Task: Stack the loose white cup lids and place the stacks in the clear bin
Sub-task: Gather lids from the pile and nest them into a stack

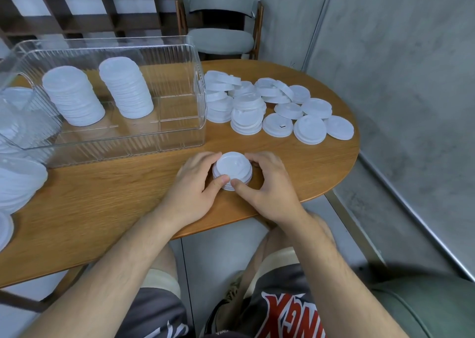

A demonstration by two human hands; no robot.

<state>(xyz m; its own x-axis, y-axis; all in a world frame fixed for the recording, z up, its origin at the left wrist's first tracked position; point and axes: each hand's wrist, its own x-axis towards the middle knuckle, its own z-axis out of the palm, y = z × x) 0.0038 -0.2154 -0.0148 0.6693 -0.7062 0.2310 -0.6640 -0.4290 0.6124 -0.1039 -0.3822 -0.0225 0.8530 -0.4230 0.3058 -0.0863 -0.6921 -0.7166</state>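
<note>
Hands: the left hand (191, 183) and the right hand (270, 183) both curl round a short stack of lids (232, 169), with the thumbs meeting on its near rim and the fingers wrapped round its far side.
Short stack: it stands on the table (115, 183) close to the near edge, in front of the bin's near right corner, and is not yet in the bin.
Done: a first tall stack (73, 96) and a second tall stack (126, 88) stand side by side inside the clear bin (128, 137).
Left to do: loose lids (282, 103) lie toward the table's right end, just beside the bin's right wall. Some are part-stacked and some single. The task is judged to be about midway.
Left edge: more lids (18, 181) are piled here, partly cut off. Whether a container holds them cannot be told.
Surface: an oval wooden top with a warm brown grain.
Room: a grey padded chair (221, 39) stands beyond the far edge and a dark wooden lattice (77, 24) behind the bin. On the right is a grey concrete wall (385, 55) with a metal pipe (318, 21).
</note>
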